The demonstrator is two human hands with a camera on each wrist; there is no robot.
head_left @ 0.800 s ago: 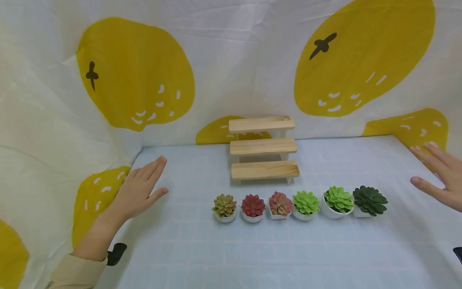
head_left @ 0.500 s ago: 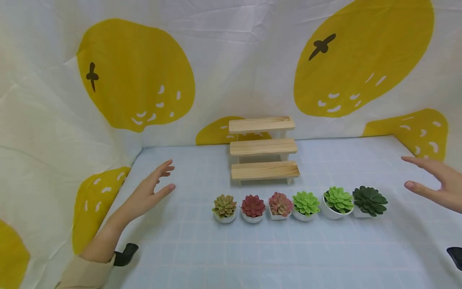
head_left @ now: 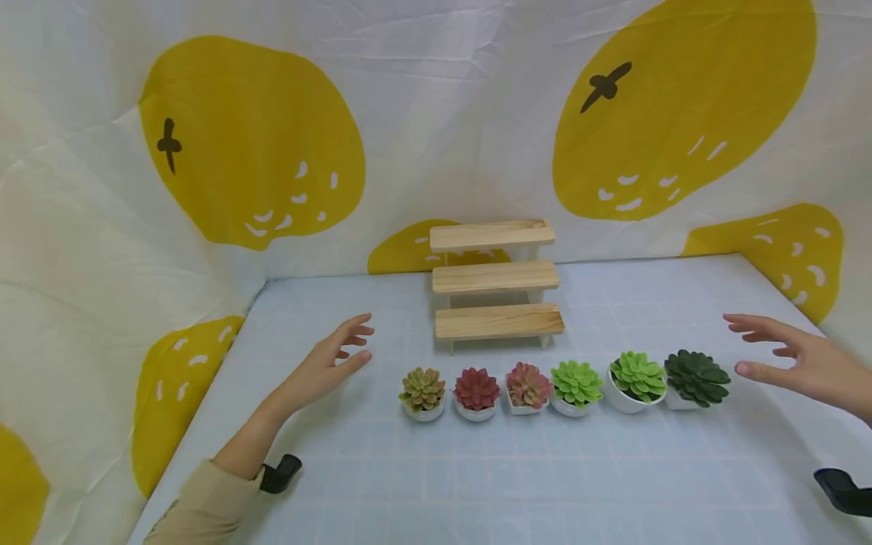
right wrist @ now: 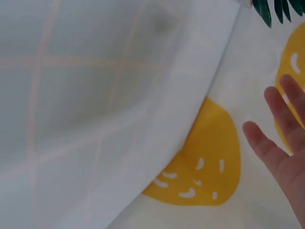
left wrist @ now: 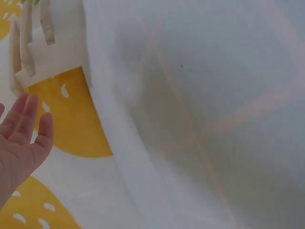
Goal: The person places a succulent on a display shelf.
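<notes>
The left hand (head_left: 325,371) hovers over the cloth left of the olive-yellow succulent (head_left: 423,390), its fingers relaxed and holding nothing. Just right of the dark green succulent (head_left: 696,378), the right hand (head_left: 804,363) hangs in the air, empty, fingers loosely extended. Between these two plants stand a dark red succulent (head_left: 477,389), a pink one (head_left: 528,385), a light green one (head_left: 577,384) and a bright green one (head_left: 638,378), all in white pots. In the wrist views, the left hand (left wrist: 19,148) and right hand (right wrist: 286,143) touch nothing.
A three-step wooden stand (head_left: 499,322) rises behind the row of plants. The table has a pale blue checked cloth (head_left: 518,477). White fabric with large yellow fruit shapes (head_left: 252,144) hangs at the back and sides.
Both hands have moved inward, the left one to the right and the right one to the left, towards the ends of the plant row. The plants and the stand have stayed in place.
</notes>
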